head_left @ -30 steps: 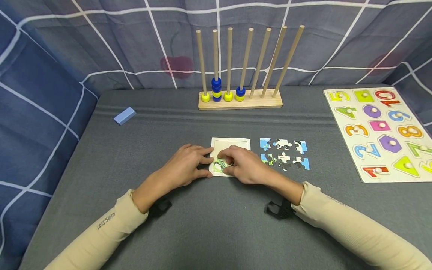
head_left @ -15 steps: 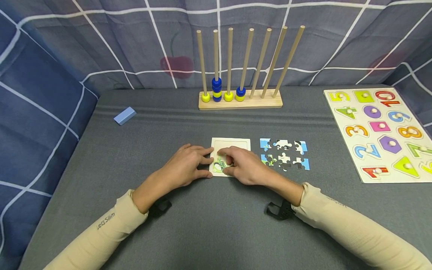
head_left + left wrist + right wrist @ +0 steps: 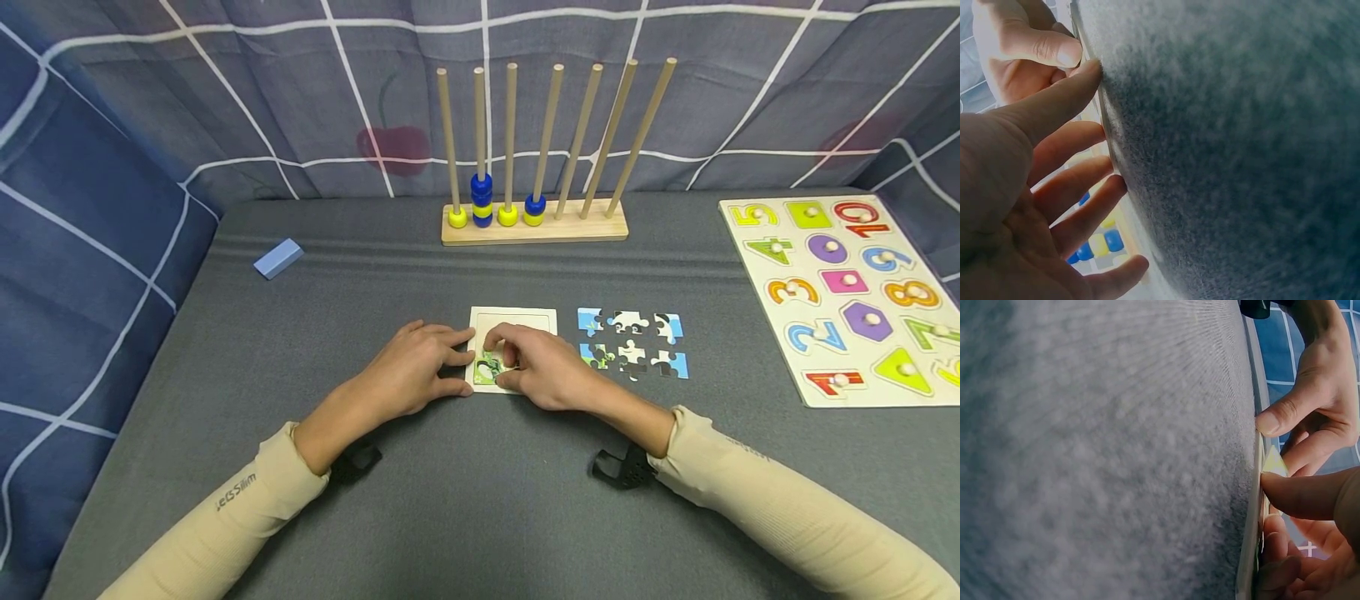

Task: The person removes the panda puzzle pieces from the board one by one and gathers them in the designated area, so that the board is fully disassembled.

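Note:
A small square puzzle tray [image 3: 513, 317] with a pale bare base lies on the grey table in the head view. In its lower left corner is a green puzzle piece [image 3: 488, 367] with a panda picture. My right hand [image 3: 551, 367] reaches over the tray and pinches this piece between thumb and curled fingers, which partly hide it. A yellow-green corner [image 3: 1274, 462] of the piece stands tilted up in the right wrist view. With fingers stretched out, my left hand [image 3: 408, 367] touches the tray's left edge.
Several loose panda puzzle pieces [image 3: 630, 354] lie in two rows right of the tray. Behind stands a wooden peg abacus [image 3: 536, 233] with blue and yellow beads. A number puzzle board [image 3: 817, 225] lies at the right, a blue block [image 3: 278, 258] at the left.
The green piece's near edge has shifted and tilted slightly under my right fingers. My left hand and the tray keep their place.

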`<action>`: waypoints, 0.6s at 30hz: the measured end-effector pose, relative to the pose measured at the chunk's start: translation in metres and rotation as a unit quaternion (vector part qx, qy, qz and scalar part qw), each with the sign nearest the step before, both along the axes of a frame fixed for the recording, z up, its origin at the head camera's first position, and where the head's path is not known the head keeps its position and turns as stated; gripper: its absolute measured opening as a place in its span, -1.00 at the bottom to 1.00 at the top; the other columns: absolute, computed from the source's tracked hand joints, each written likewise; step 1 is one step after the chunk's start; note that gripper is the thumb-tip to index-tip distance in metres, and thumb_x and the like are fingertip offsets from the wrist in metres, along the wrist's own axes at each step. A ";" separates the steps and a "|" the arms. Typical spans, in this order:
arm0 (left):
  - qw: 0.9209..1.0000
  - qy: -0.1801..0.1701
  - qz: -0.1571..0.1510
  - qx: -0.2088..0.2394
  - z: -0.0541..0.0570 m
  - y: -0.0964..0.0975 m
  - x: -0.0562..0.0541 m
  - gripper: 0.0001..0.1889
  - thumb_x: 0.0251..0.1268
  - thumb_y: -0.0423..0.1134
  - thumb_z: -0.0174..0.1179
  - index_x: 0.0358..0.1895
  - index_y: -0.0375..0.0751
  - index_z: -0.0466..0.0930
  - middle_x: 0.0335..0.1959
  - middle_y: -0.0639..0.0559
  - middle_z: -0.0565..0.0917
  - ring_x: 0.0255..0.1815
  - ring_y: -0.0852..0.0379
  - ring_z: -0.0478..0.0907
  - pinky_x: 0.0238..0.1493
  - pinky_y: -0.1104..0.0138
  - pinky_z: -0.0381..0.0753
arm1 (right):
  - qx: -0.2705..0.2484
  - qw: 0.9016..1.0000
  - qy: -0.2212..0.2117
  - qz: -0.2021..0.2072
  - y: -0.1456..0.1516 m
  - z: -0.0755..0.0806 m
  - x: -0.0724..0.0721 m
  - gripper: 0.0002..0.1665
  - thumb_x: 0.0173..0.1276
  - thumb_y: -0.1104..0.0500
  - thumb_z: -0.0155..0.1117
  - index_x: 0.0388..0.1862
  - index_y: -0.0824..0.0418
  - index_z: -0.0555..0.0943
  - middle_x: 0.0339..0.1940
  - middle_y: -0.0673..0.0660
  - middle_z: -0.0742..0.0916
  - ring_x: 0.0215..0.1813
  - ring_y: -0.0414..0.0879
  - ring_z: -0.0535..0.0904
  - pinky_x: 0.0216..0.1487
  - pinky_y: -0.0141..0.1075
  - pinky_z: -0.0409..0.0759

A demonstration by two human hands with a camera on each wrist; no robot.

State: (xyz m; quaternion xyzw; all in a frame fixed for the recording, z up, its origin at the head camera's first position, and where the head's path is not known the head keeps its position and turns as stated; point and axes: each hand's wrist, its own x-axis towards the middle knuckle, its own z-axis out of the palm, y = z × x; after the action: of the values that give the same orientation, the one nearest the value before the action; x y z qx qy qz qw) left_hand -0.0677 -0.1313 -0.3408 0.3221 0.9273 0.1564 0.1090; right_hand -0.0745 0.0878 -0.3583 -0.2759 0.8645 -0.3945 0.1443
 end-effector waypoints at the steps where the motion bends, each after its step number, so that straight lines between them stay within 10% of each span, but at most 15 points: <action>1: 1.000 0.000 0.000 0.000 0.000 0.000 0.000 -0.49 0.13 -0.03 0.44 0.11 -0.22 0.69 0.34 -0.08 0.48 0.33 -0.09 0.42 0.34 -0.26 0.16 | -0.003 1.000 0.000 -0.002 0.000 0.000 0.000 -0.64 0.16 0.35 0.45 -0.08 0.16 0.57 -0.39 -0.01 0.57 -0.47 -0.19 0.41 -0.37 -0.25 0.40; 18: 1.000 0.001 -0.003 -0.010 0.000 -0.001 0.000 -0.48 0.15 0.00 0.42 0.13 -0.21 0.68 0.36 -0.07 0.47 0.35 -0.09 0.40 0.34 -0.26 0.16 | -0.072 0.997 -0.019 -0.007 0.004 0.001 0.000 -0.76 0.20 0.36 0.40 -0.16 0.18 0.61 -0.38 0.02 0.58 -0.43 -0.15 0.45 -0.35 -0.26 0.44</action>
State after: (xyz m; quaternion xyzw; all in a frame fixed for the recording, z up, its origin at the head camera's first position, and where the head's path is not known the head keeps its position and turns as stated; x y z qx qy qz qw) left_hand -0.0676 -0.1320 -0.3409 0.3240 0.9279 0.1464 0.1121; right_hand -0.0742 0.0918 -0.3570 -0.2718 0.8331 -0.4618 0.1373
